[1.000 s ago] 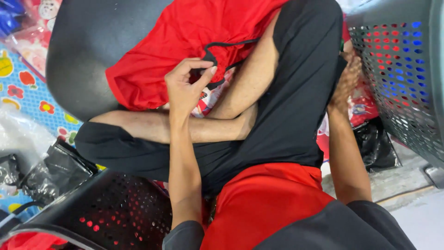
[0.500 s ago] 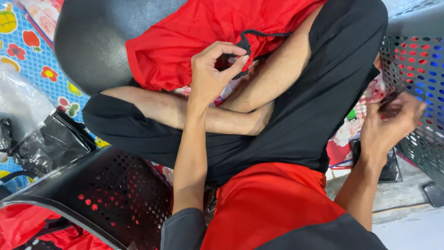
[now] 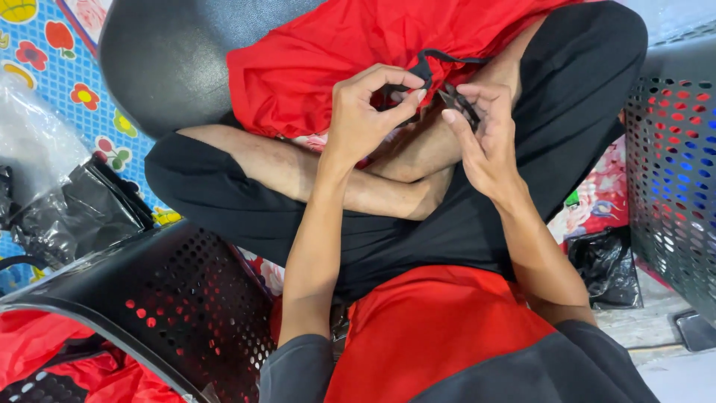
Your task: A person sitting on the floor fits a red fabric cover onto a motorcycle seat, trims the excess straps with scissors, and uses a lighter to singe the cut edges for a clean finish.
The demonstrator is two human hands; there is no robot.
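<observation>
A red fabric piece [image 3: 321, 60] with a black cord along its edge lies over my crossed legs in black trousers [image 3: 522, 134]. My left hand [image 3: 365, 116] pinches the black cord [image 3: 425, 63] at the fabric's edge between thumb and fingers. My right hand [image 3: 481, 138] is just to its right, holding a small dark object [image 3: 459, 103] against the fingertips, close to the same cord. The two hands nearly touch.
A black perforated basket [image 3: 179, 298] with red cloth inside stands at the lower left. A grey perforated basket [image 3: 671, 172] stands at the right. Black plastic bags [image 3: 74, 209] lie on a patterned mat [image 3: 52, 52]; another bag [image 3: 608, 265] lies at right.
My right hand came up from beside the grey basket with a small dark object and now meets my left hand at the cord. The view shifted left.
</observation>
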